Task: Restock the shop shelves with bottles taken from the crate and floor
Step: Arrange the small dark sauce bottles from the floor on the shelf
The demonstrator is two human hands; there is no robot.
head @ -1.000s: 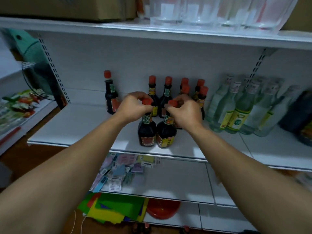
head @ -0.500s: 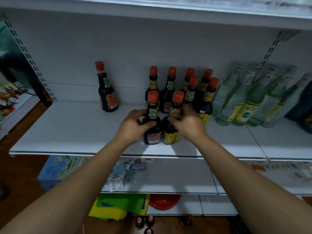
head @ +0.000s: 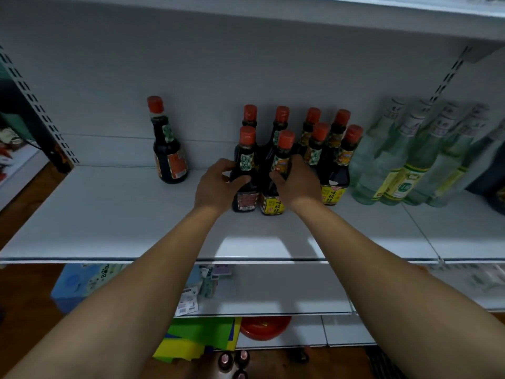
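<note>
On the white metal shelf (head: 109, 222), the left hand (head: 216, 184) grips a dark red-capped sauce bottle (head: 246, 170); the right hand (head: 297, 184) grips its yellow-labelled twin (head: 276, 181), both upright, touching, before the cluster.

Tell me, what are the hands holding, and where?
The left hand grips the red-labelled bottle round its body; the right hand grips the yellow-labelled bottle beside it, also round its body.

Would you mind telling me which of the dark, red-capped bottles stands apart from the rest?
The lone bottle furthest left: a stretch of bare shelf separates it from the cluster, whose bottles stand packed together.
</note>
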